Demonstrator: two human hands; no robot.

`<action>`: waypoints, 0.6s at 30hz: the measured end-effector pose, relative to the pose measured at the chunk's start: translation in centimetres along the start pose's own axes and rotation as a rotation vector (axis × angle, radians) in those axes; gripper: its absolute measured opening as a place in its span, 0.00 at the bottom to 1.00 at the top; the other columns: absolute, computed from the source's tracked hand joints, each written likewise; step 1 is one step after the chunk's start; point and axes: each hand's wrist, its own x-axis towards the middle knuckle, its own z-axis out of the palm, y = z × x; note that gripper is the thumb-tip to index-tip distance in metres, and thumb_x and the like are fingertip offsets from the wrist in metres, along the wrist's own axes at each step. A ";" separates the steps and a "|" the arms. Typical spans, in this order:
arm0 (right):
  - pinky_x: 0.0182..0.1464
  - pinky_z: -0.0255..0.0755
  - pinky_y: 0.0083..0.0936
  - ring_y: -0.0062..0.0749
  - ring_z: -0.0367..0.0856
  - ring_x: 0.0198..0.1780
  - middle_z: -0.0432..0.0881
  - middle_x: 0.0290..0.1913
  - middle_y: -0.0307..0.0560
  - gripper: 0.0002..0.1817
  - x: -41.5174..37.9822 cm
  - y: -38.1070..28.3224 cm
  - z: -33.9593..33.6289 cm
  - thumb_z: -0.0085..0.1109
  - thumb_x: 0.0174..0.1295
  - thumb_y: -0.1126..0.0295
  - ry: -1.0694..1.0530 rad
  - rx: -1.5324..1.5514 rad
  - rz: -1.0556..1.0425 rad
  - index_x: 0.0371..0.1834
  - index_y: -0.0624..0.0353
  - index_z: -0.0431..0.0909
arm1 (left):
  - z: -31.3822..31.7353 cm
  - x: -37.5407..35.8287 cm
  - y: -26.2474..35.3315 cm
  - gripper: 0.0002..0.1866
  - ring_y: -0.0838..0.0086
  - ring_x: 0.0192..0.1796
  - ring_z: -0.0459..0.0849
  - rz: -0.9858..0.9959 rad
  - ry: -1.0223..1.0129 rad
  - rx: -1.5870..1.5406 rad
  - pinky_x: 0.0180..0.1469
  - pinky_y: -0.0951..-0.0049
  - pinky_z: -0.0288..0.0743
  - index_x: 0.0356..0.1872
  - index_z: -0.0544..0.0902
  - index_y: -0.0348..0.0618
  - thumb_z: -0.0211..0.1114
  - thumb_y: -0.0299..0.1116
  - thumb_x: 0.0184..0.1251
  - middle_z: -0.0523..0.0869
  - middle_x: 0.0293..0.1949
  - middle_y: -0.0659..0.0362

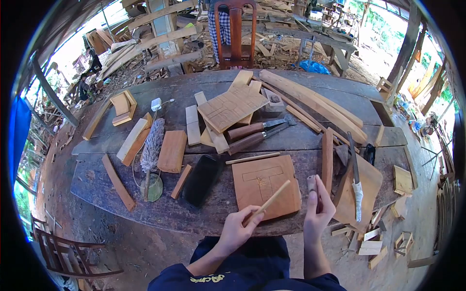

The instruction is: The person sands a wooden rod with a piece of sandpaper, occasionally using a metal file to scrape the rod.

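My left hand (238, 228) is closed around a thin, pale wooden stick (277, 193), which slants up to the right over a flat wooden board (282, 206). A T-shaped outline is cut or drawn on that board, with a few light shavings at its middle. Just right of the board, my right hand (319, 213) pinches a small greyish, rolled-looking piece (311, 183) upright between thumb and fingers; what it is I cannot tell. Along the board's far edge lies another thin stick (252, 158). To its left rests a black phone (203, 181).
Two wooden-handled chisels (247, 143) lie beyond the board, near a line-marked wooden panel (233, 109) on stacked blocks. A feather-like duster (153, 145) is at left. A cloth-wrapped blade (357, 186) lies on a board at right. A chair (236, 34) and a person stand behind the table.
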 end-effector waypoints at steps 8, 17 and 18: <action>0.32 0.74 0.31 0.37 0.80 0.25 0.82 0.28 0.49 0.15 -1.9 3.0 1.1 0.66 0.65 0.72 -0.466 -0.517 -0.034 0.54 0.52 0.87 | 0.5 0.9 -2.2 0.15 0.57 0.37 0.82 0.364 0.202 0.900 0.41 0.60 0.76 0.57 0.84 0.40 0.62 0.31 0.72 0.80 0.31 0.51; 0.35 0.77 0.40 0.49 0.85 0.31 0.83 0.30 0.52 0.14 -3.7 3.9 2.4 0.64 0.67 0.67 -0.391 -0.572 -0.073 0.54 0.49 0.87 | 0.3 1.2 -2.9 0.15 0.59 0.33 0.81 0.381 0.234 0.871 0.38 0.61 0.75 0.56 0.85 0.40 0.63 0.31 0.72 0.78 0.28 0.51; 0.35 0.77 0.40 0.49 0.85 0.31 0.83 0.30 0.52 0.14 -3.6 3.7 2.3 0.64 0.67 0.67 -0.388 -0.574 -0.069 0.54 0.49 0.87 | 0.3 1.2 -2.9 0.15 0.59 0.33 0.81 0.380 0.229 0.871 0.38 0.61 0.75 0.56 0.85 0.40 0.63 0.31 0.72 0.78 0.28 0.51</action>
